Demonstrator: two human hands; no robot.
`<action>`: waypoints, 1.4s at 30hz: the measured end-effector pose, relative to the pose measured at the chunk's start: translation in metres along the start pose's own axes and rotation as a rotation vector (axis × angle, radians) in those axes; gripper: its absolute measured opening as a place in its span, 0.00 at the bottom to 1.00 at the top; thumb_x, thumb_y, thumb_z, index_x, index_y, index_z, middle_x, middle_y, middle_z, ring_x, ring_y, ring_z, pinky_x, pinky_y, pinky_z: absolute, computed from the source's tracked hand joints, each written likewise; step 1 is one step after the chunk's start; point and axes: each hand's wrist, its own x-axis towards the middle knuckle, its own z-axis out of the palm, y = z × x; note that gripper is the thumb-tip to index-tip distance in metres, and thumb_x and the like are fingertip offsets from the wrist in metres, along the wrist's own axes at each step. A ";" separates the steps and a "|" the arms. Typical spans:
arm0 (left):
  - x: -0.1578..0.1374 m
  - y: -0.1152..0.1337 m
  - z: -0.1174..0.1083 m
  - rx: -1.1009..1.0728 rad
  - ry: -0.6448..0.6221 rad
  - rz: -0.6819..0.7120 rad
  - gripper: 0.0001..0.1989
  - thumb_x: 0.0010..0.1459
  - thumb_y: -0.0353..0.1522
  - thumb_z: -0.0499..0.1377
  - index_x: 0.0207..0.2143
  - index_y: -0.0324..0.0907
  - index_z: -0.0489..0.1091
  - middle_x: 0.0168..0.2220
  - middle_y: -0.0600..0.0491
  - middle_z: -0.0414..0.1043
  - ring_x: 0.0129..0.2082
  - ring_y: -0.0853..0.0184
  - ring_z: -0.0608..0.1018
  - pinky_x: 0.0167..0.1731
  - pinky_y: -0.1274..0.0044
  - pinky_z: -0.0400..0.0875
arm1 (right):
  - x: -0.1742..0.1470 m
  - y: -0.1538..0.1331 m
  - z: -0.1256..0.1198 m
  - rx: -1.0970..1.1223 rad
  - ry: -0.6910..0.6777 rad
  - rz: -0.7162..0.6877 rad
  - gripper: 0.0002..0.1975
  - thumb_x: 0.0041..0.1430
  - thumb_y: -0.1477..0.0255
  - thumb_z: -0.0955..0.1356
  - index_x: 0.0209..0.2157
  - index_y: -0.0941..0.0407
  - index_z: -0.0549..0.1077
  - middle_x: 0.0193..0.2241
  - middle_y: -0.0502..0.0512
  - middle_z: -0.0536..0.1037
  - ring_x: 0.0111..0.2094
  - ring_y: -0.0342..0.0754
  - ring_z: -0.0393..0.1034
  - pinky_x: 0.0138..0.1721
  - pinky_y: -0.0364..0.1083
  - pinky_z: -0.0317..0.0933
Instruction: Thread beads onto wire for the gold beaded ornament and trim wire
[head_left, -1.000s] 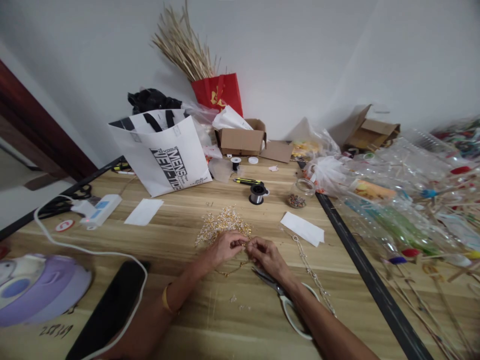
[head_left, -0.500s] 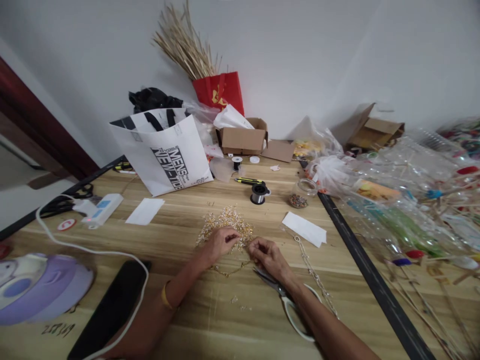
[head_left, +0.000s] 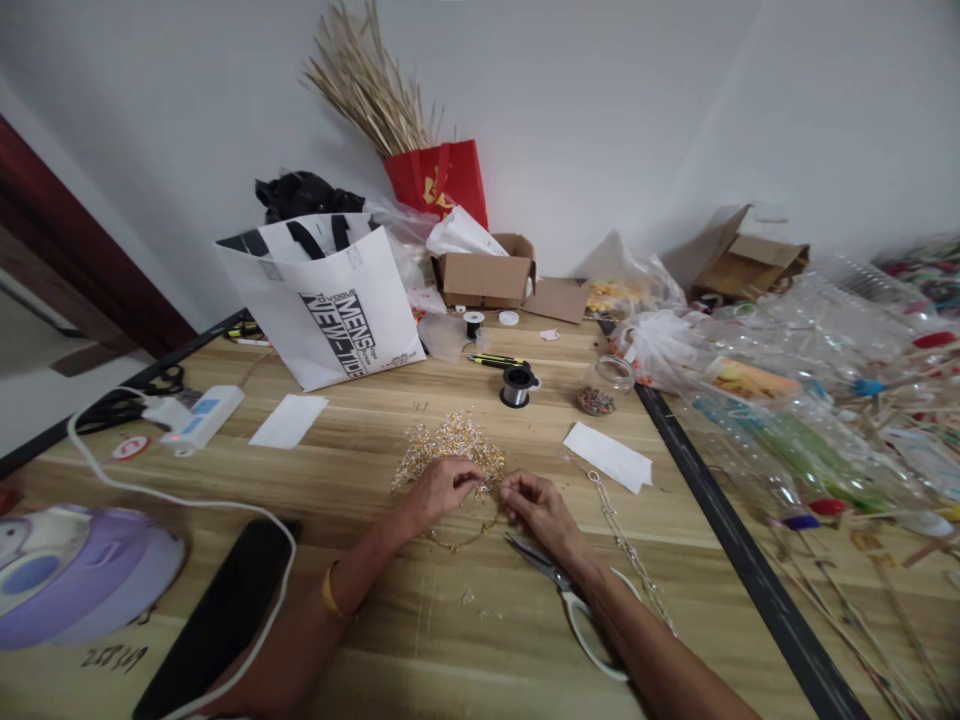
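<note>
Over a loose heap of gold and clear beads (head_left: 457, 438), my left hand (head_left: 444, 488) is closed in a pinch; whatever lies between its fingertips is too small to make out. My right hand (head_left: 536, 510), just to the right, has thumb and fingers pinched at the end of a thin gold beaded strand (head_left: 457, 547). That strand droops in a curve onto the wood below both hands. White-handled scissors (head_left: 581, 610) lie partly under my right forearm, blades toward the hands. Right of them rests a longer beaded chain (head_left: 619, 530).
Behind the heap are a wire spool (head_left: 517, 388), a yellow-black cutter knife (head_left: 496, 360) and a bead jar (head_left: 600, 390). White paper (head_left: 609, 457) lies at right, plastic bottles (head_left: 757, 430) beyond. At left are a white bag (head_left: 337, 310), a power strip (head_left: 210, 418) and a black phone-like slab (head_left: 221, 610).
Both hands stay pinched, with only slight finger shifts. The beaded strand has moved a little near the right fingertips. Everything else keeps its place apart from a small camera shift.
</note>
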 end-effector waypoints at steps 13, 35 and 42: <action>-0.002 0.008 0.002 0.047 -0.047 0.110 0.10 0.53 0.24 0.55 0.34 0.41 0.75 0.33 0.52 0.76 0.32 0.69 0.75 0.35 0.80 0.67 | -0.002 -0.007 0.003 0.041 -0.014 0.003 0.16 0.46 0.59 0.69 0.26 0.58 0.69 0.16 0.44 0.64 0.16 0.38 0.56 0.16 0.38 0.52; -0.002 0.021 0.028 -0.704 -0.088 -0.246 0.26 0.42 0.22 0.62 0.47 0.34 0.65 0.40 0.43 0.74 0.37 0.65 0.77 0.40 0.74 0.70 | -0.003 -0.007 0.002 0.028 -0.010 -0.046 0.16 0.47 0.58 0.70 0.26 0.58 0.70 0.16 0.46 0.66 0.17 0.38 0.57 0.18 0.38 0.53; -0.002 0.019 0.026 -0.669 -0.054 -0.241 0.14 0.42 0.26 0.63 0.35 0.35 0.68 0.27 0.52 0.73 0.28 0.69 0.75 0.32 0.77 0.69 | -0.003 -0.009 0.003 0.053 -0.002 -0.052 0.16 0.47 0.58 0.70 0.26 0.58 0.71 0.17 0.46 0.68 0.16 0.38 0.57 0.16 0.38 0.52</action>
